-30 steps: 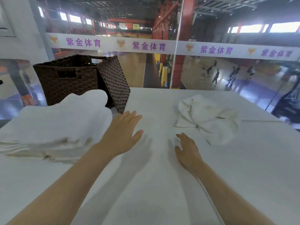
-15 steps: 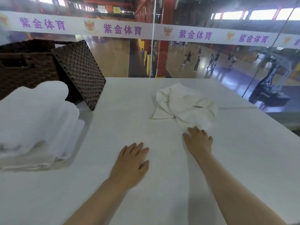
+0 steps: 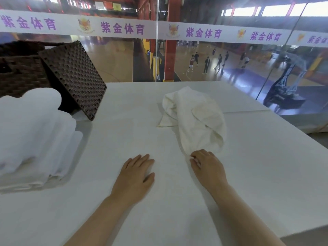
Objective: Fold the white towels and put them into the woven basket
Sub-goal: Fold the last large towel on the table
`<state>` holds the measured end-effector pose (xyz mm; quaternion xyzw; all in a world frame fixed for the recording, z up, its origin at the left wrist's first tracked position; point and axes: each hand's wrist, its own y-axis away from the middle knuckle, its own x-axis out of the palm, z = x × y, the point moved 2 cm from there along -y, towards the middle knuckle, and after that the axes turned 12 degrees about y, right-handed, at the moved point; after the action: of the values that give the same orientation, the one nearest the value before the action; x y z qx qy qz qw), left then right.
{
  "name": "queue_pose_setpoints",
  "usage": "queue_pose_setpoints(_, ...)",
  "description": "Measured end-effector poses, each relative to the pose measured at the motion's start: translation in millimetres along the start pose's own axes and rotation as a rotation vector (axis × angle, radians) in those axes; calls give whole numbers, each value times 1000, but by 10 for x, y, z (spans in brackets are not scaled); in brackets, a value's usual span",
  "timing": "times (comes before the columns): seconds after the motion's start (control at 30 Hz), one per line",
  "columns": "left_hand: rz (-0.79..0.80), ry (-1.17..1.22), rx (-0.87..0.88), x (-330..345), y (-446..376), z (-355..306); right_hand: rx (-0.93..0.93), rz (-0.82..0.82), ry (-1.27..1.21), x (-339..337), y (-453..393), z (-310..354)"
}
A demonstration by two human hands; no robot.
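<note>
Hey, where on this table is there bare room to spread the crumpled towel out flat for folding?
The widest bare stretch of table lies between the folded stack and the crumpled towel, ahead of the left hand. More bare surface runs right of the right hand. The far left is crowded: woven basket, leaning lid, stack.

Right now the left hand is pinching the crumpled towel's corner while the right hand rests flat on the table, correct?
Not quite: the hands are swapped. In the head view the right hand pinches the crumpled towel at its near corner, while the left hand rests flat on the table.
</note>
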<state>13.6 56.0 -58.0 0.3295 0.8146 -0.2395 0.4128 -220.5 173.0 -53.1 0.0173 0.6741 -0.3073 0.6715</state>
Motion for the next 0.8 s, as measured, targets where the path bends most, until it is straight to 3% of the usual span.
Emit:
queue_pose_setpoints(0.3, -56, 232, 24, -87, 31, -96, -98, 8, -262, -369, 571, 267)
queue_pose_setpoints(0.47, 6, 332, 164, -15, 14, -256, -165, 169, -476, -427, 803, 416)
queue_pose_setpoints(0.8, -50, -65, 538, 176, -367, -361, -122, 207, -545, -575, 1001, 251)
